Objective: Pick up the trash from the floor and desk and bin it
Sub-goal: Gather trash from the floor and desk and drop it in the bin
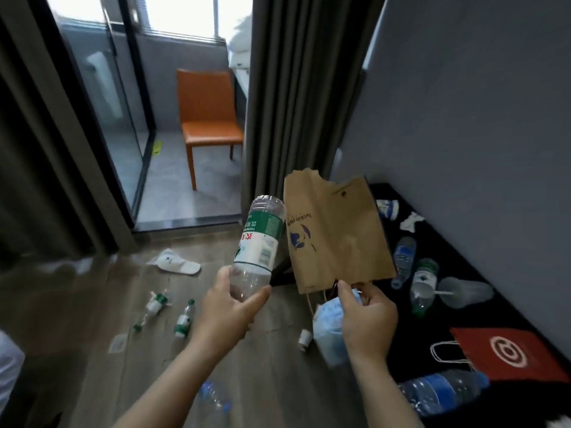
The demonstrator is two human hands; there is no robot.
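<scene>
Head view: your left hand [230, 307] is wrapped round the neck end of a clear plastic bottle [259, 242], which tilts up and away from you, base highest. Your right hand [367, 313] pinches the lower edge of a brown paper bag [336, 233], held with its print inverted and its torn rim on top. A crumpled pale blue bag [327, 332] bulges under that hand; whether you grip it too is unclear. Bottle and paper bag almost touch, and together they hide the desk's near corner.

On the wooden floor [92, 304] lie a green-capped bottle [156, 304], a second green-capped bottle [185, 318], a white slipper [179, 264] in a thin clear wrapper and a small white cup [304, 336].

The black desk [414, 329] runs along the grey wall [463, 118] on your right. It carries a blue-labelled bottle [403, 261] and a green-labelled bottle [425, 284] lying side by side, a clear plastic cup [466, 291] on its side, a wad of white tissue [411, 220], a stiff red paper bag [509, 353] with a white cord handle, and a large bottle [441, 393] just beside it.

Bare boards show between the floor bottles and the desk edge. Ahead, a heavy grey curtain [293, 103] hangs beside the balcony opening, where an orange chair [210, 125] stands.
</scene>
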